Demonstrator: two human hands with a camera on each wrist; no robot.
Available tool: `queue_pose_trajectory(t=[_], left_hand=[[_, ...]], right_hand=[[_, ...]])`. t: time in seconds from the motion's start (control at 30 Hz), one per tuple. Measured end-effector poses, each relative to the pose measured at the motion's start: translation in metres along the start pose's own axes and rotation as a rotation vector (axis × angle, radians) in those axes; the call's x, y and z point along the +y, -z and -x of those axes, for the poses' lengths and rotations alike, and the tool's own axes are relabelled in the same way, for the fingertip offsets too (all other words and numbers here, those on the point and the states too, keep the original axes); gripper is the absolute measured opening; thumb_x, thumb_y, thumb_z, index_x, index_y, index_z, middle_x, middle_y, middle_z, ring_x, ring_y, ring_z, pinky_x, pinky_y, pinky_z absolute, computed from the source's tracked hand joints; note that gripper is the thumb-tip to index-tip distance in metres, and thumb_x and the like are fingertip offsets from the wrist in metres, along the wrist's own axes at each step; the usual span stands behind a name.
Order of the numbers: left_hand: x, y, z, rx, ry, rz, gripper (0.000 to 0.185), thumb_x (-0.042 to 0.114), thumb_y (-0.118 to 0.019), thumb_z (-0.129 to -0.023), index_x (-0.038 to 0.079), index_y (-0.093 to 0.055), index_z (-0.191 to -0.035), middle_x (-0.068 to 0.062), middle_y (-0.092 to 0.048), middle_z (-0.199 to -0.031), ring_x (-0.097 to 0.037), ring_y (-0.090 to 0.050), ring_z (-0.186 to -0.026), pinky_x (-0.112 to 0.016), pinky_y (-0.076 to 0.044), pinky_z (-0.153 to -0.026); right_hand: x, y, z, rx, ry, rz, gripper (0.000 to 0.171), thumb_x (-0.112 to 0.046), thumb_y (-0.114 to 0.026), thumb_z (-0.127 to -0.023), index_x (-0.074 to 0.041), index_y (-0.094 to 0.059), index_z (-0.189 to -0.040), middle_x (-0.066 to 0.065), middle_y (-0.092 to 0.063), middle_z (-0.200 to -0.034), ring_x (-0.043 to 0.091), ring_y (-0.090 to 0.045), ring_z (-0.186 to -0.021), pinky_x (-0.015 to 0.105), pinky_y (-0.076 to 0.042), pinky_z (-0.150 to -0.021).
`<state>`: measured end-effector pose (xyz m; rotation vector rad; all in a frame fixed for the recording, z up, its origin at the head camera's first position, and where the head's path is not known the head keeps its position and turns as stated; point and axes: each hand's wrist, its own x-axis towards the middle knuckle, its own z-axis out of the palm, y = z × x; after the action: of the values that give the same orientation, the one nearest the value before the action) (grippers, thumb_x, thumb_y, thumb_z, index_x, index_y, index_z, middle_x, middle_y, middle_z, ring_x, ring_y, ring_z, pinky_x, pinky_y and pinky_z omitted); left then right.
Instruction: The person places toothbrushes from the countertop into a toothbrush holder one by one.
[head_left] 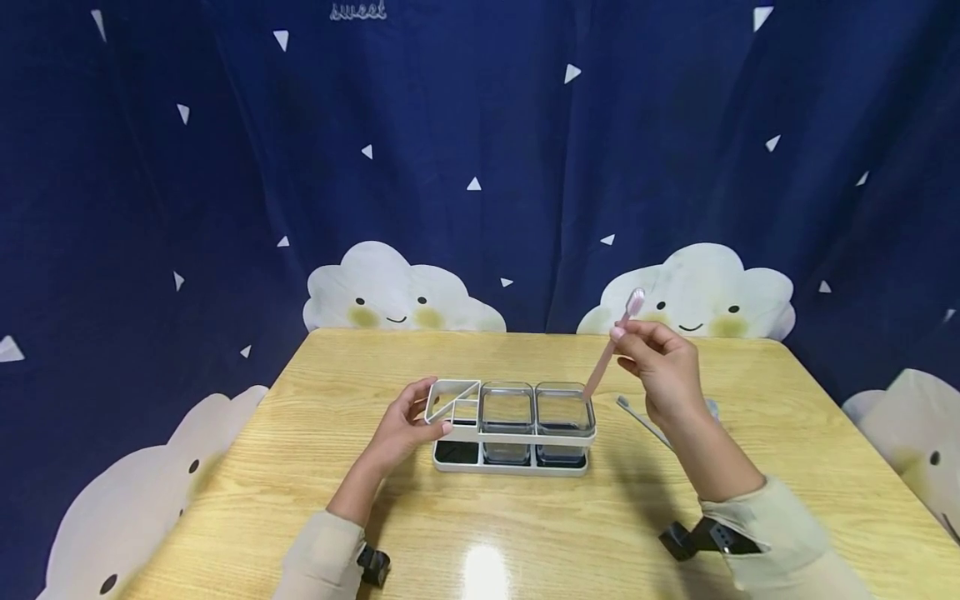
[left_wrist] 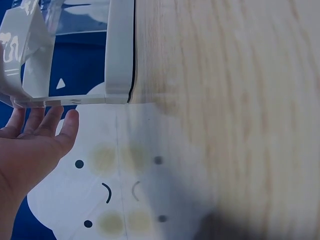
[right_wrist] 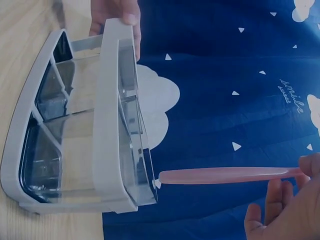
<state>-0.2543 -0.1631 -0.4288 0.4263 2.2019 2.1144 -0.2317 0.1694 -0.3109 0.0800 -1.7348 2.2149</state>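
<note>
A white toothbrush holder [head_left: 510,469] stands on the table with two clear cups [head_left: 507,408] in it and a divided section at its left end. My left hand [head_left: 405,425] grips that end, thumb at the front and fingers behind; in the left wrist view the fingertips [left_wrist: 71,120] touch its end. My right hand [head_left: 667,371] pinches a pink toothbrush [head_left: 603,367] near its head, bristles up. In the right wrist view the lower end of the toothbrush handle [right_wrist: 210,176] is at the rim of the right-hand cup [right_wrist: 145,170]; whether it touches, I cannot tell.
A grey-blue toothbrush [head_left: 643,421] lies on the wooden table [head_left: 337,367] to the right of the holder, partly behind my right forearm. Another pale blue item [head_left: 712,408] shows past the wrist. A dark blue curtain [head_left: 480,125] hangs behind the table.
</note>
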Motion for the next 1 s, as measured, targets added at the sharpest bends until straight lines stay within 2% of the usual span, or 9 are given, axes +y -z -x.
queue_pose_trajectory(t=[0.13,0.33,0.53,0.7,0.83,1.0], left_hand=[[-0.01,0.001,-0.003,0.012,-0.017,-0.003,0.073,-0.003,-0.073,-0.075,0.003,-0.038,-0.138,-0.021,-0.044,-0.131,-0.04,-0.039,-0.121,-0.033,-0.041,-0.092],[-0.011,0.002,-0.002,0.013,-0.035,-0.009,0.072,-0.002,-0.074,-0.074,0.004,-0.04,-0.137,-0.022,-0.044,-0.129,-0.04,-0.042,-0.118,-0.03,-0.045,-0.087],[-0.01,0.001,-0.001,0.021,-0.037,-0.028,0.07,-0.002,-0.075,-0.074,0.005,-0.042,-0.136,-0.024,-0.044,-0.127,-0.034,-0.047,-0.111,-0.029,-0.047,-0.084],[-0.011,0.001,-0.001,0.017,-0.052,-0.02,0.07,-0.002,-0.075,-0.074,0.005,-0.042,-0.136,-0.025,-0.043,-0.126,-0.04,-0.044,-0.114,-0.03,-0.046,-0.084],[-0.012,0.001,-0.001,0.014,-0.062,-0.017,0.069,0.0,-0.075,-0.075,0.005,-0.042,-0.136,-0.024,-0.044,-0.127,-0.042,-0.043,-0.115,-0.029,-0.046,-0.083],[-0.012,0.001,-0.002,0.013,-0.057,-0.028,0.07,0.001,-0.075,-0.074,0.007,-0.042,-0.136,-0.024,-0.044,-0.127,-0.037,-0.046,-0.112,-0.03,-0.047,-0.083]], right_hand=[[0.001,-0.006,0.0,-0.017,0.003,-0.017,0.009,-0.005,-0.07,-0.083,-0.014,-0.069,-0.08,-0.002,-0.064,-0.077,0.009,-0.062,-0.07,0.022,-0.051,-0.065],[0.002,-0.019,-0.001,-0.041,0.005,0.019,0.01,-0.006,-0.069,-0.084,-0.015,-0.069,-0.081,-0.003,-0.063,-0.076,0.01,-0.062,-0.072,0.023,-0.05,-0.066],[0.005,-0.032,-0.002,-0.062,0.008,0.05,0.014,-0.006,-0.069,-0.084,-0.019,-0.069,-0.079,-0.004,-0.063,-0.078,0.009,-0.06,-0.073,0.024,-0.049,-0.066],[0.008,-0.044,-0.002,-0.077,-0.001,0.055,0.016,-0.006,-0.068,-0.084,-0.02,-0.068,-0.078,-0.004,-0.063,-0.077,0.008,-0.057,-0.072,0.024,-0.047,-0.064],[0.011,-0.055,-0.001,-0.091,-0.003,0.068,0.013,-0.007,-0.068,-0.084,-0.019,-0.067,-0.08,-0.003,-0.061,-0.078,0.009,-0.055,-0.073,0.027,-0.045,-0.065],[0.014,-0.067,-0.003,-0.109,-0.027,0.058,0.004,-0.009,-0.069,-0.083,-0.013,-0.068,-0.084,-0.002,-0.061,-0.08,0.012,-0.054,-0.076,0.028,-0.044,-0.066]])
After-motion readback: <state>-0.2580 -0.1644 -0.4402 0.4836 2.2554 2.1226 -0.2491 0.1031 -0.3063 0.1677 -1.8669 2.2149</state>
